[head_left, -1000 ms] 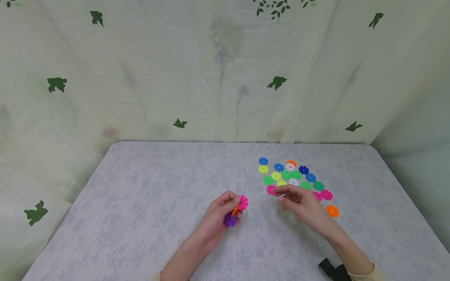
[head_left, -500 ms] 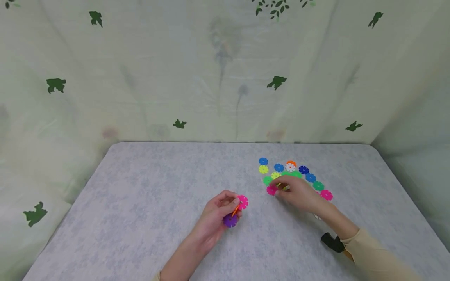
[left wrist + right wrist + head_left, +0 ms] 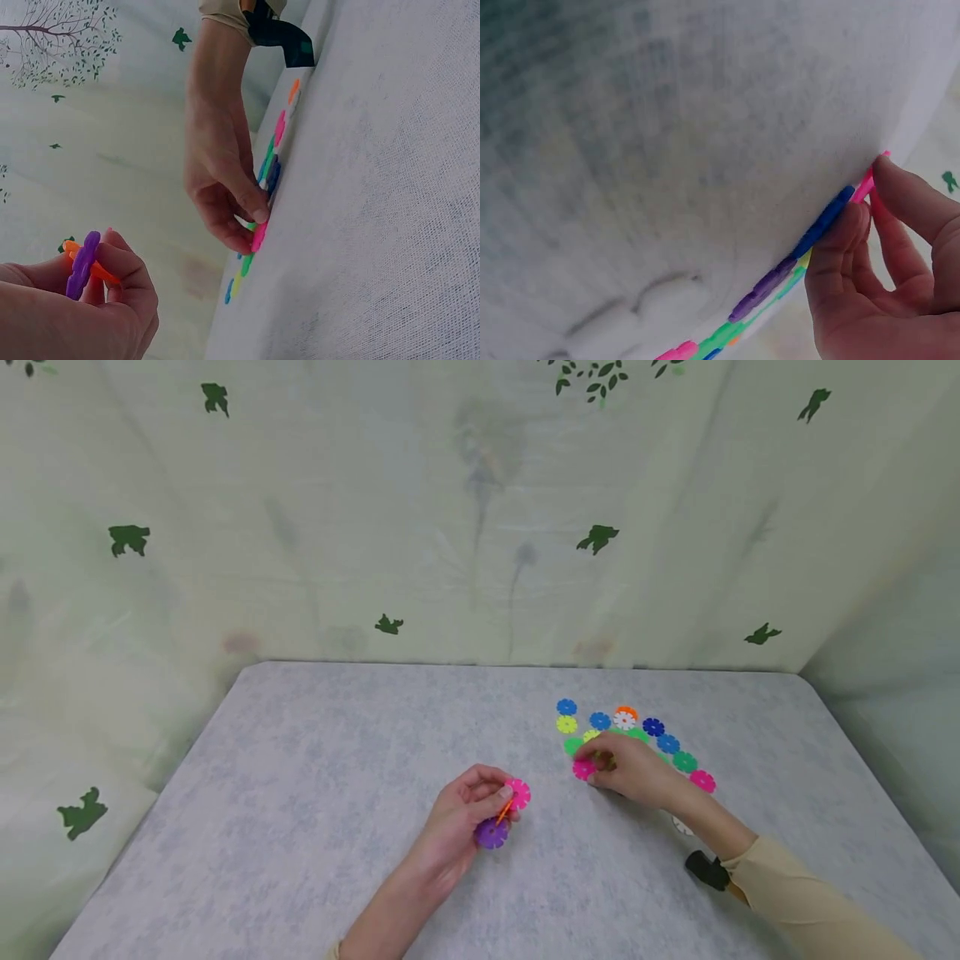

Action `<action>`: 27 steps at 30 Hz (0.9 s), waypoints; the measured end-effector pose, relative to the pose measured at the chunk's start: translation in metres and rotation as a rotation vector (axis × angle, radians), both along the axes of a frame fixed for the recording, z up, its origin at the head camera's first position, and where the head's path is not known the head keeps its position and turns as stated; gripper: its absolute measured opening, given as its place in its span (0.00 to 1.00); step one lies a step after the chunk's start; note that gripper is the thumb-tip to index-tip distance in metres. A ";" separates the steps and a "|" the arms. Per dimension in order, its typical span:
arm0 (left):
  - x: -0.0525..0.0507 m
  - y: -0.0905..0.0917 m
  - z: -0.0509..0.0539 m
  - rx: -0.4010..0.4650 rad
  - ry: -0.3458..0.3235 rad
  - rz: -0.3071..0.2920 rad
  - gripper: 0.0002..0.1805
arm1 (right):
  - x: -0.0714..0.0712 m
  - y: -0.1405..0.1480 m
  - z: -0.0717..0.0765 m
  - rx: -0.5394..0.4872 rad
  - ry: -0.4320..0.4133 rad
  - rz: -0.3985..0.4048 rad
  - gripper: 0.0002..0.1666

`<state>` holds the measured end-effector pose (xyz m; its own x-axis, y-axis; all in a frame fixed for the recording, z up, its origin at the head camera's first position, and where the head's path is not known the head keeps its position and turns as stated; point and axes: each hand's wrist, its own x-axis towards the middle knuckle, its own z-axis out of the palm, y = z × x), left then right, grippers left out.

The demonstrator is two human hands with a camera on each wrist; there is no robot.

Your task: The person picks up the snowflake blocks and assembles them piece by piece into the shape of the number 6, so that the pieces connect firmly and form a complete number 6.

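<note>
In my left hand [image 3: 461, 814] I hold several joined snowflake discs: a pink disc [image 3: 520, 794] on top, a thin edge-on orange disc [image 3: 505, 811] in the middle and a purple disc [image 3: 491, 833] below. In the left wrist view the purple disc [image 3: 82, 265] stands edge-on beside my fingers. My right hand [image 3: 633, 768] is down among the loose discs, its thumb and fingers pinching a pink snowflake disc [image 3: 583, 769] at the table. The right wrist view shows that pink disc [image 3: 864, 186] at the thumb tip, next to a dark blue disc [image 3: 823, 221].
Loose discs spread at the back right, among them a blue disc [image 3: 567, 707], a yellow disc [image 3: 566, 724] and a pink disc [image 3: 702, 781]. A white disc [image 3: 682, 826] lies beside my right forearm. The grey table [image 3: 337, 735] meets a patterned curtain [image 3: 420, 527].
My right hand has shifted slightly up and forward over the loose discs and come to the pink disc. The orange disc at the right is now covered by the forearm. My left hand stays nearly still.
</note>
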<state>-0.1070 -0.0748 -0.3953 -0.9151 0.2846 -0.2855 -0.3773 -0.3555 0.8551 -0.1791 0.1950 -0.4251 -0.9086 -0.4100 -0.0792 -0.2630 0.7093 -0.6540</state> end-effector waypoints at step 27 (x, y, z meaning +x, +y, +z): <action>0.000 -0.004 0.008 -0.069 -0.021 0.034 0.10 | 0.053 -0.015 0.034 -0.138 0.071 -0.230 0.16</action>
